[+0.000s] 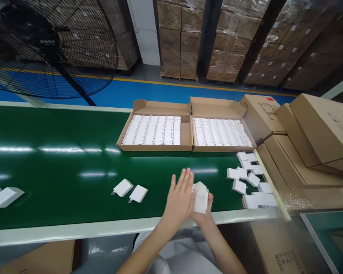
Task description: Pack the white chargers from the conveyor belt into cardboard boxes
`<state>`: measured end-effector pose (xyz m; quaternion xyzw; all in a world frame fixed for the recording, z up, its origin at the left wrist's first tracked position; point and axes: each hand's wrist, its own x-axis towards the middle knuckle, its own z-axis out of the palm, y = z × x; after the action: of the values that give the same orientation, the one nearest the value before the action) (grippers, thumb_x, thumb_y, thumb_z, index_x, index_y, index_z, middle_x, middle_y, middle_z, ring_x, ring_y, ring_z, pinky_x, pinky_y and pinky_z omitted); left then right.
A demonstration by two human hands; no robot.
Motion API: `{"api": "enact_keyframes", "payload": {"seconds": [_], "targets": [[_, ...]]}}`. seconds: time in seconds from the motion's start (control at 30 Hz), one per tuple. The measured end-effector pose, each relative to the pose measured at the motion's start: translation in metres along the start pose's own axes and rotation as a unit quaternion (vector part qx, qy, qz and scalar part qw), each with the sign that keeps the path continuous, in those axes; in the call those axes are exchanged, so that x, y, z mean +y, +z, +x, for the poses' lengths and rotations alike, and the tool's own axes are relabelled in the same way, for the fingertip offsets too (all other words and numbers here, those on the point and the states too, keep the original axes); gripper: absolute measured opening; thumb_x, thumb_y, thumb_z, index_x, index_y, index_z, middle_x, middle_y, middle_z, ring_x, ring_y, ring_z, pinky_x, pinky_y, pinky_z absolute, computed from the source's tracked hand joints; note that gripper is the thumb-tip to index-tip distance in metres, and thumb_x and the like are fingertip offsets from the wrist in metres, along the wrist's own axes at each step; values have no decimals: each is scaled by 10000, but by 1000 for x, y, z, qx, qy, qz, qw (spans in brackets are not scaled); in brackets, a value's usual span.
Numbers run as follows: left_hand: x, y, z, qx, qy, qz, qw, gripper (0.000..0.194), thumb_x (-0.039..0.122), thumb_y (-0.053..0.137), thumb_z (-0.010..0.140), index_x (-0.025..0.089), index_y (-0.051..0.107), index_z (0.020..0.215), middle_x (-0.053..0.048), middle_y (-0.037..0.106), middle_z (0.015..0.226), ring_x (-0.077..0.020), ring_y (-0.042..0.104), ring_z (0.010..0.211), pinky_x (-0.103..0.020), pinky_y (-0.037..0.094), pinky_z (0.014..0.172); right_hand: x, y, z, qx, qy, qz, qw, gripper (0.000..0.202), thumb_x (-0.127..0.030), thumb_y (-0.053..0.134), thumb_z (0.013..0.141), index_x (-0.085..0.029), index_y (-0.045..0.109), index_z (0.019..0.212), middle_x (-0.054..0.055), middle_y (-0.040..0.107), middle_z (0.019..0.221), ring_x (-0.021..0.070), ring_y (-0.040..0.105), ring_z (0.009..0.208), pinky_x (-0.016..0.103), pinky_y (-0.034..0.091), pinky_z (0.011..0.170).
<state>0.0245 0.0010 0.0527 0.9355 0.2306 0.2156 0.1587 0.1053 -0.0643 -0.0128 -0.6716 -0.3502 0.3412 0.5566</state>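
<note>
My left hand is held up over the near side of the green conveyor belt, its fingers stretched out and pointing away from me. Beside it, my right hand grips a crumpled white cloth; whether a charger lies inside it is hidden. The two hands are close together and seem to touch near the left thumb. To their left, two white plug chargers lie on the belt with metal prongs showing. Several more white chargers are heaped at the belt's right end.
Two open cartons hold rows of white chargers at the belt's far side. Brown boxes are stacked at right. More white chargers lie far left. A large black fan stands behind the belt.
</note>
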Motion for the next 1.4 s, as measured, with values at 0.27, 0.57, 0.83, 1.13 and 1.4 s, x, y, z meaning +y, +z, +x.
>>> {"api": "enact_keyframes", "payload": {"seconds": [0.27,0.57,0.83,1.13,1.4], "targets": [[-77,-28,-60,85,-240,-207,945,430,273,250,966,195,448,1339,-74,536,1360,-196,473,1278,-367,413,1037,-44,-8,56,-193,42,250,948,779,-727,430,661,-178,468,1212,158,613,1065,334,612,936,469,504,753],[-167,-45,-170,145,-472,-119,861,335,345,314,857,208,610,937,-57,642,962,-215,641,833,-280,512,641,-116,-56,274,-201,-279,-456,821,781,-409,751,557,-215,404,1229,149,377,1250,397,304,1241,566,312,1005],[-178,-18,-127,44,-357,21,933,509,368,462,817,184,479,1291,-124,561,1059,-277,608,894,-368,512,702,-70,-34,315,-248,-272,-586,722,848,-456,734,569,-133,419,1287,204,419,1272,385,367,1221,508,299,1013],[-170,-12,-103,0,-358,-11,934,358,386,513,820,196,549,1122,-99,553,1077,-241,618,842,-339,500,685,-87,-31,338,-301,-80,-547,777,793,-623,354,866,-166,145,1480,193,512,1334,374,376,1307,600,186,1056],[-138,-42,-93,9,-397,-143,906,375,417,514,821,248,484,1154,-36,591,1073,-202,634,917,-276,490,704,-85,2,189,-174,-202,-468,843,713,-544,532,842,-206,307,1429,149,444,1402,353,392,1285,562,321,1039]]}}
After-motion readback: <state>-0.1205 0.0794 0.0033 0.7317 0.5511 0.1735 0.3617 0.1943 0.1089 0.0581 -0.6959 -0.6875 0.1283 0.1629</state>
